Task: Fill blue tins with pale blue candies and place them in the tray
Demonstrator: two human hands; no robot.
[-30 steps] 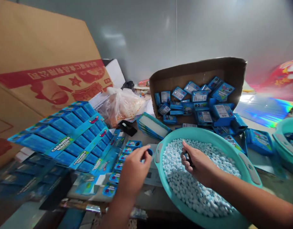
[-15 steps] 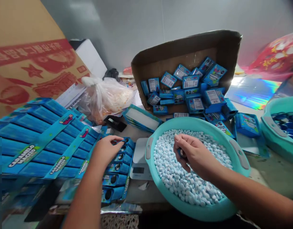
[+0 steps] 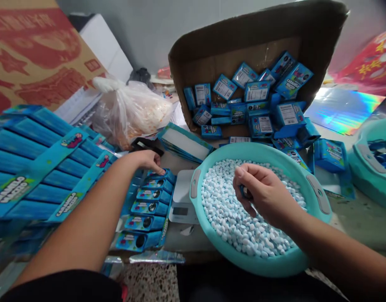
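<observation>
My left hand, fingers curled and pressed together, touches the far end of a row of small blue candy boxes with dark round holes in their faces. What lies under its fingertips is hidden. Over a turquoise basin heaped with pale blue-white candies hangs my right hand, closed around dark round pieces that show partly between its fingers. A flat scale with a small display lies between the row and the basin.
Behind the basin, a cardboard box lies tipped with several blue packets inside. Blue display packs stand at left, near a tied plastic bag. A second turquoise basin at right holds dark blue round pieces.
My left hand has shifted to the far end of the box row, uncovering more of the boxes. My right hand stays over the candies, still closed. The view has tilted downward.
</observation>
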